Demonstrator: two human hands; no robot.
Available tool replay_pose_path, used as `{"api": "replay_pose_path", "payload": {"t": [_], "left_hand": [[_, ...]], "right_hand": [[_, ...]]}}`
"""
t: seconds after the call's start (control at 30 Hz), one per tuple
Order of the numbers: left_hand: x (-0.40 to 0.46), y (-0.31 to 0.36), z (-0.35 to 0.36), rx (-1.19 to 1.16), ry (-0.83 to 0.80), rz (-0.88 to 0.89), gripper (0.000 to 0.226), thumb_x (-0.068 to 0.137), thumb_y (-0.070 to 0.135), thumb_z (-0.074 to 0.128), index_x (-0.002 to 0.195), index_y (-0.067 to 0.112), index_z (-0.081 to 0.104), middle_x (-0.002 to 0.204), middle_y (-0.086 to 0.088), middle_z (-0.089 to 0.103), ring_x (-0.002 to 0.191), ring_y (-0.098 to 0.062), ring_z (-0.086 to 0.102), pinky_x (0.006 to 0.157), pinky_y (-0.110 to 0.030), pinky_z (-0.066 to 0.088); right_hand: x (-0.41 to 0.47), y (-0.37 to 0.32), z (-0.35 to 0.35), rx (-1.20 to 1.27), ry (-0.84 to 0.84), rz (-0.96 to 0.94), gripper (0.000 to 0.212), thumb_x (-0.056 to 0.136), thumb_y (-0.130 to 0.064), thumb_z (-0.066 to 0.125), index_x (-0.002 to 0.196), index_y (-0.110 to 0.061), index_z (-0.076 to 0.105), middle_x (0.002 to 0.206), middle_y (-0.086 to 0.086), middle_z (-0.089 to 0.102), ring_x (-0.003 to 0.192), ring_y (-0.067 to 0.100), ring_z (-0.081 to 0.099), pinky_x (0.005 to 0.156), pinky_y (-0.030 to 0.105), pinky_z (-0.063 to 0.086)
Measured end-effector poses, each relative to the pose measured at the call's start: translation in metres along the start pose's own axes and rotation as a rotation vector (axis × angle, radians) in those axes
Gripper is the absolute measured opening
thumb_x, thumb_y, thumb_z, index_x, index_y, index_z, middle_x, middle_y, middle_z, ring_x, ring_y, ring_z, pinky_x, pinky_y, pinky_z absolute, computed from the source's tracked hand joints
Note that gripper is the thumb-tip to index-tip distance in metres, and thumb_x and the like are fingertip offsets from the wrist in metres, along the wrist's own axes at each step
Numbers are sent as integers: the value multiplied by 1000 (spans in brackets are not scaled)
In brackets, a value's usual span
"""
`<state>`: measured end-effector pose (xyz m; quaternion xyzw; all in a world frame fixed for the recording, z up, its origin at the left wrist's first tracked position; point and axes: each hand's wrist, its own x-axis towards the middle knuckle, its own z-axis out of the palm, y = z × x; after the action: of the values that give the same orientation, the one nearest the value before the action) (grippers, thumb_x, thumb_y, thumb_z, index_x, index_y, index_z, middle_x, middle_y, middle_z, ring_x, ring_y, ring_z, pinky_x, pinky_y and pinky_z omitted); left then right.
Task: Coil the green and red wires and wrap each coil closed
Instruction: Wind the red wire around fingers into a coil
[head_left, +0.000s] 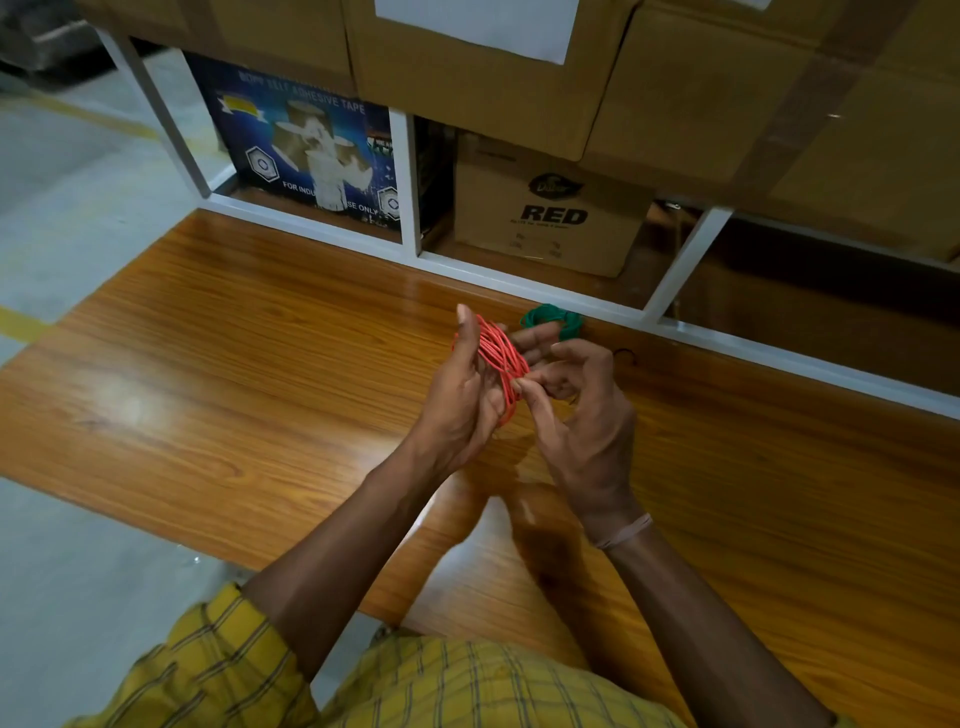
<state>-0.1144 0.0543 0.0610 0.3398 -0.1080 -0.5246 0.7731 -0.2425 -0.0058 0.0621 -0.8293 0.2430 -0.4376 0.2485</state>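
The red wire (500, 358) is wound in several loops around my left hand (462, 400), which stands upright above the wooden table (234, 374) with its thumb pointing up. My right hand (582, 415) is right beside it, its fingers curled and pinching the red wire at the lower edge of the coil. The green wire (553, 321) lies as a small bundle on the table just behind my hands, partly hidden by my fingers.
A white metal shelf frame (410, 182) runs along the table's far edge, holding a blue adhesive tape box (306, 150) and a cardboard box marked RED (550, 213). Large cardboard cartons (467, 62) sit above. Grey floor lies to the left.
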Motion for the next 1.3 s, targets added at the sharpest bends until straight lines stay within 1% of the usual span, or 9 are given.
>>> {"api": "replay_pose_path", "payload": {"t": [0.1, 0.23, 0.33, 0.57, 0.7, 0.83, 1.07, 1.17, 1.3], "left_hand": [[-6, 6, -1, -55, -177, -26, 63, 106, 63, 41, 136, 8, 47, 158, -32, 49, 153, -44, 43, 128, -60, 29], [-9, 4, 1, 153, -295, 97, 37, 90, 7, 68, 123, 22, 76, 159, -29, 49, 155, -43, 40, 130, -56, 26], [-5, 6, -1, 212, -291, 74, 51, 100, -7, 51, 150, 1, 47, 161, -27, 48, 155, -38, 42, 132, -60, 20], [0, 17, -6, 31, -322, 47, 46, 108, -5, 37, 118, 15, 77, 147, -25, 62, 150, -40, 49, 128, -52, 33], [6, 23, -26, 3, -231, -120, 23, 98, -4, 47, 117, 9, 52, 94, -14, 65, 93, -29, 72, 94, -44, 60], [5, 25, -41, 58, -381, -309, 18, 88, 9, 42, 103, 10, 50, 68, -1, 42, 55, -15, 50, 67, -35, 52], [4, 15, -50, -31, -610, -546, 22, 86, 22, 52, 97, 4, 55, 57, 5, 28, 41, -13, 26, 49, -25, 34], [7, 13, -53, -62, -647, -591, 30, 93, 33, 58, 98, 3, 59, 57, 8, 28, 40, -11, 25, 46, -23, 31], [12, 14, -53, 39, -507, -577, 34, 97, 42, 62, 91, 8, 60, 51, 11, 24, 36, -8, 21, 38, -21, 29]], "right_hand": [[3, -7, -4, 64, 24, 110, 48, 87, -17, 88, 120, -13, 54, 91, -2, 75, 83, 4, 73, 74, 8, 53], [4, -14, -6, 121, 69, 249, 48, 84, -19, 90, 115, -17, 54, 86, -8, 74, 81, 1, 74, 70, 10, 54], [4, -16, -6, 132, 84, 258, 47, 85, -16, 90, 115, -14, 54, 87, -10, 75, 83, 0, 75, 73, 16, 59], [-1, -26, -13, 271, 55, 233, 38, 88, -12, 86, 112, -12, 56, 96, -4, 80, 94, 3, 78, 81, 26, 64], [3, -28, -38, 177, 86, 159, 31, 91, -15, 83, 112, -10, 60, 93, -11, 71, 87, 4, 73, 71, 17, 59], [17, -11, -57, 157, 48, 187, 27, 96, -8, 75, 116, -12, 59, 98, -5, 68, 87, 9, 69, 67, 27, 60], [25, 24, -43, 295, -589, 418, 59, 90, -8, 81, 141, -26, 58, 137, -12, 68, 132, -4, 58, 106, 30, 50], [23, 28, -37, 354, -704, 483, 59, 91, -13, 82, 143, -29, 59, 132, -11, 70, 129, -1, 61, 107, 30, 50], [14, 32, -26, 471, -591, 544, 37, 93, -2, 77, 127, -14, 65, 107, 4, 79, 102, 16, 76, 86, 31, 62]]}}
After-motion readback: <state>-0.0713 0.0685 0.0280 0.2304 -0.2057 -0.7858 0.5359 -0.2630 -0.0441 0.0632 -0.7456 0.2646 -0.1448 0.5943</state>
